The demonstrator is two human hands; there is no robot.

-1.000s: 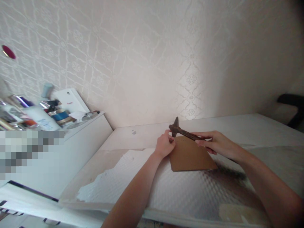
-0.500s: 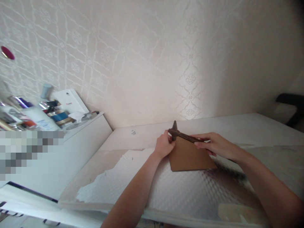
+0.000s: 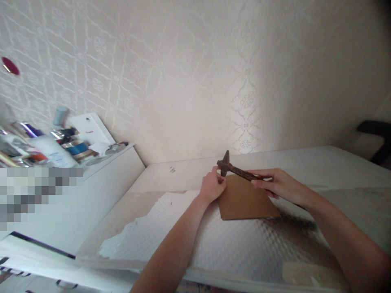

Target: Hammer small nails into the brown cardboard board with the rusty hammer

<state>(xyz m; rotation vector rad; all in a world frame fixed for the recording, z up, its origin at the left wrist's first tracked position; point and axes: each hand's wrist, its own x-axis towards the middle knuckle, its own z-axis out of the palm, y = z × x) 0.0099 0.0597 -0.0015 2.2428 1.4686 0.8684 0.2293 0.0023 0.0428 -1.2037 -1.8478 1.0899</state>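
My right hand (image 3: 276, 185) grips a small, dark, rusty-looking hammer (image 3: 240, 171) by its handle. The hammer's head is above the upper left corner of a brown board (image 3: 247, 201) lying flat on the table. At that corner my left hand (image 3: 212, 185) rests with its fingers pinched together, right beside the hammer head. Whatever those fingers hold, if anything, is too small to make out. A row of tiny dark marks runs along the board's far edge.
Quilted silvery sheeting (image 3: 226, 248) covers part of the white table (image 3: 183, 179) under the board. Left of it stands a white cabinet (image 3: 100, 195) with bottles, tape and a white box (image 3: 91, 128) on top. A patterned wall rises behind; a black armrest (image 3: 374, 130) shows at right.
The hammer head has risen slightly away from the board's corner. My left hand stays pinched at the same corner, and the board lies as before.
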